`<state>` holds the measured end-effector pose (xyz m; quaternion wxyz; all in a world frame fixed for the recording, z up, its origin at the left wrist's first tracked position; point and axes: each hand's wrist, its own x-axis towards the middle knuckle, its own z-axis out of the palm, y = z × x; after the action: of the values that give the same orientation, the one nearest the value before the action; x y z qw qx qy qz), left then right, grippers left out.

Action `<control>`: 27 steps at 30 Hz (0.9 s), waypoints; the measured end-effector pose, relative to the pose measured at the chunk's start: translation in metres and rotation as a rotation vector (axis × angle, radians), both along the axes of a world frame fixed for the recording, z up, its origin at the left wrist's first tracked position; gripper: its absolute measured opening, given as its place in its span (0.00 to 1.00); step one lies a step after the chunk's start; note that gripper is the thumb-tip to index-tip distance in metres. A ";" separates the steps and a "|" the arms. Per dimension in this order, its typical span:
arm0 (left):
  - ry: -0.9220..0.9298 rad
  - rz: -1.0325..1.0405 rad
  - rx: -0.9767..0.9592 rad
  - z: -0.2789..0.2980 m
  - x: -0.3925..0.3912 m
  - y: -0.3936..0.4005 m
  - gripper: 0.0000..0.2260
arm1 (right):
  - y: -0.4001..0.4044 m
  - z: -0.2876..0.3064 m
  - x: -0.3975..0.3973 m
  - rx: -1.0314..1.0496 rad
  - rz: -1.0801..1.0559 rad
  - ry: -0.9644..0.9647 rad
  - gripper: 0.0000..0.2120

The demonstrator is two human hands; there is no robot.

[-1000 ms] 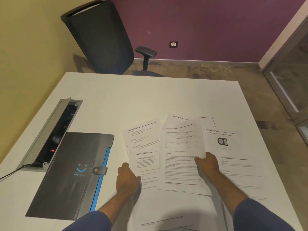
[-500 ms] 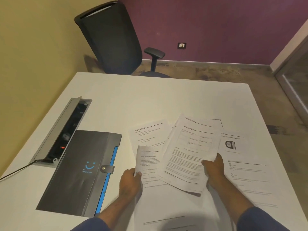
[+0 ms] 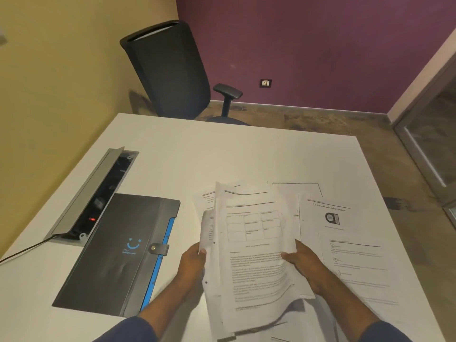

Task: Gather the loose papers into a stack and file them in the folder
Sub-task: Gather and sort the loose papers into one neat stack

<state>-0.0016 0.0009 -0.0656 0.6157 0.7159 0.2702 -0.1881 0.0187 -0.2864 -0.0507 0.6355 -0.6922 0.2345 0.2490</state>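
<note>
Both hands' grip pinches the half-squared stack (image 3: 256, 255) above the tabletop (image 3: 222, 154): left hand (image 3: 192, 261), right hand (image 3: 304, 264). Sheets are skewed, could slip out. More loose papers (image 3: 345, 243) right; folder (image 3: 118, 253) closed left

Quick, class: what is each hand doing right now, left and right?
Left hand: grips the left edge of the bundle of white printed paper sheets.
Right hand: grips the right edge of the same bundle, thumb on top.
</note>
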 end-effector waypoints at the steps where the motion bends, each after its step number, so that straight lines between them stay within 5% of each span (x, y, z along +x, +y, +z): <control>1: 0.013 0.000 -0.067 0.004 -0.001 0.000 0.10 | 0.003 0.001 -0.002 0.003 0.031 0.010 0.18; 6: 0.039 -0.016 -0.305 0.026 -0.010 0.000 0.23 | 0.017 0.002 -0.009 -0.011 0.150 0.021 0.20; 19: -0.130 -0.278 -0.227 0.062 -0.008 0.023 0.16 | 0.026 0.020 -0.016 -0.009 0.096 -0.127 0.08; 23: -0.178 -0.365 -0.274 0.083 0.001 0.035 0.17 | 0.028 0.041 -0.006 0.117 0.021 -0.269 0.26; 27: -0.233 -0.411 -0.315 0.103 0.007 0.038 0.18 | 0.030 0.073 -0.002 0.356 0.264 -0.324 0.25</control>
<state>0.0050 0.0390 0.0371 0.6953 0.6680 0.0143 -0.2650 0.0168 -0.2563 0.0224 0.7386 -0.6248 -0.0099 0.2531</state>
